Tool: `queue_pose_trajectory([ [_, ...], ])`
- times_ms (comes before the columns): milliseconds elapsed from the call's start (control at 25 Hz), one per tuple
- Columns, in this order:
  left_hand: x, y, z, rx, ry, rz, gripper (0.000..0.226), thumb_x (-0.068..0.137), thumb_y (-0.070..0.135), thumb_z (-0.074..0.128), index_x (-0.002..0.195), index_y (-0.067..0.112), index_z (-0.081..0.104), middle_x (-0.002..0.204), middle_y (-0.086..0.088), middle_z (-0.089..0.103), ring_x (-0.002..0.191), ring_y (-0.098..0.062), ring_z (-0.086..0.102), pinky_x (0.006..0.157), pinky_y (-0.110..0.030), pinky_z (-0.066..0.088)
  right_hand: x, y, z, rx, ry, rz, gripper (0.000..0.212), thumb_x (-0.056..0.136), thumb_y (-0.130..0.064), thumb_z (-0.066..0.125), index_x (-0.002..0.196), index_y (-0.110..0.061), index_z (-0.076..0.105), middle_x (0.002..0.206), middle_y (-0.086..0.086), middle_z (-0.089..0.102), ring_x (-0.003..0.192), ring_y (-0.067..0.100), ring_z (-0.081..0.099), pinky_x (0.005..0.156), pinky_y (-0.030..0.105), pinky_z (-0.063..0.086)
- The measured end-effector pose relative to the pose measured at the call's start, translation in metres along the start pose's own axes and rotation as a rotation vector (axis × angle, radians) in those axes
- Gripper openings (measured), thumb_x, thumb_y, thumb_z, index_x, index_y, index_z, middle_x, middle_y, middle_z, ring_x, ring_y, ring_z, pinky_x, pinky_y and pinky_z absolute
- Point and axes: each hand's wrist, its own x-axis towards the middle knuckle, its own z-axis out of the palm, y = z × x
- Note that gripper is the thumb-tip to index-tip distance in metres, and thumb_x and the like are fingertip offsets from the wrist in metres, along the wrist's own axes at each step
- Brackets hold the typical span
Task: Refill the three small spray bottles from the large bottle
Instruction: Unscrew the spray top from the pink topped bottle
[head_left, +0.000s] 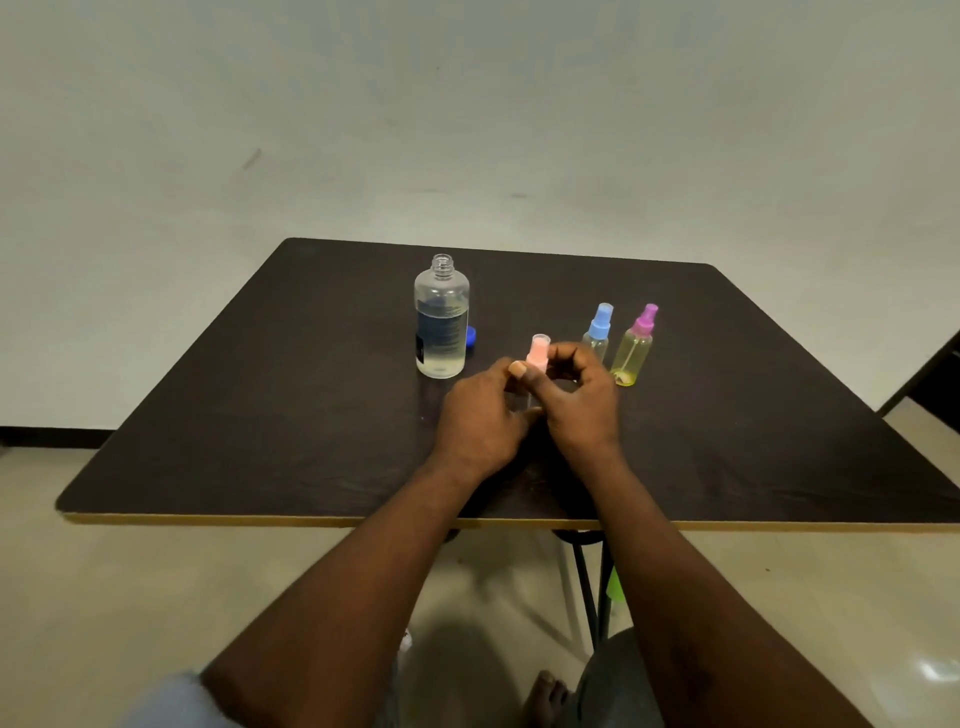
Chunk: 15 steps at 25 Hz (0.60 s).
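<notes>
We held the pink bottle (537, 357) upright over the tabletop (260, 415), near its middle. Left hand (480, 415) curled round its clear body, right hand (582, 405) pinched its pink sprayer. Large bottle (441, 317) stood uncapped behind-left, part full, cap (471, 336) by its base. Blue bottle (600, 330) and purple bottle (635, 348) stood capped at right.

Clear glossy plastic large bottle (441, 317); matt dark wood-grain table (260, 395).
</notes>
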Motion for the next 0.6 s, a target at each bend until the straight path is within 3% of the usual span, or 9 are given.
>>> queue_pose_trajectory([
  [120,-0.0003,0.002,0.0017,0.038,0.041,0.032,0.037,0.084,0.038,0.081,0.116,0.027,0.065,0.093,0.008,0.073,0.083,-0.01,0.068,0.076,-0.035,0.058,0.0019,0.0049,-0.0004,0.043,-0.025,-0.007,0.018,0.086,-0.029,0.084,0.097,-0.022,0.072,0.096,-0.007,0.076,0.095,0.008,0.071,0.082,0.019,0.055],
  [240,0.0006,-0.0002,0.0016,0.005,0.013,0.042,0.045,0.084,0.038,0.082,0.125,0.03,0.064,0.095,0.012,0.072,0.083,-0.006,0.067,0.077,-0.032,0.058,0.0013,0.0089,-0.0023,0.163,-0.092,0.03,0.011,0.095,-0.022,0.074,0.106,-0.023,0.076,0.103,-0.004,0.078,0.099,0.014,0.075,0.079,0.027,0.059],
  [360,0.0007,-0.0008,0.001,-0.003,0.001,0.046,0.046,0.084,0.037,0.081,0.126,0.031,0.064,0.095,0.011,0.074,0.083,-0.006,0.068,0.08,-0.036,0.06,0.0023,0.0073,-0.0023,0.213,-0.118,0.018,0.021,0.097,-0.018,0.072,0.118,-0.017,0.074,0.111,-0.002,0.079,0.106,0.015,0.075,0.081,0.026,0.06],
  [480,0.0024,-0.0024,0.0022,0.026,0.011,0.034,0.038,0.084,0.036,0.081,0.117,0.027,0.065,0.091,0.008,0.073,0.082,-0.011,0.068,0.077,-0.04,0.061,0.004,0.0063,-0.0019,0.207,-0.099,0.031,0.04,0.086,-0.016,0.084,0.12,-0.019,0.063,0.118,0.005,0.076,0.114,0.019,0.072,0.091,0.033,0.06],
  [600,0.0017,-0.0026,0.0023,0.029,0.023,0.041,0.048,0.082,0.042,0.082,0.124,0.028,0.064,0.095,0.008,0.074,0.085,-0.011,0.069,0.079,-0.04,0.06,0.0044,0.011,-0.0041,0.219,-0.098,0.074,0.024,0.091,-0.017,0.079,0.112,-0.015,0.069,0.112,0.007,0.078,0.109,0.024,0.074,0.08,0.034,0.059],
])
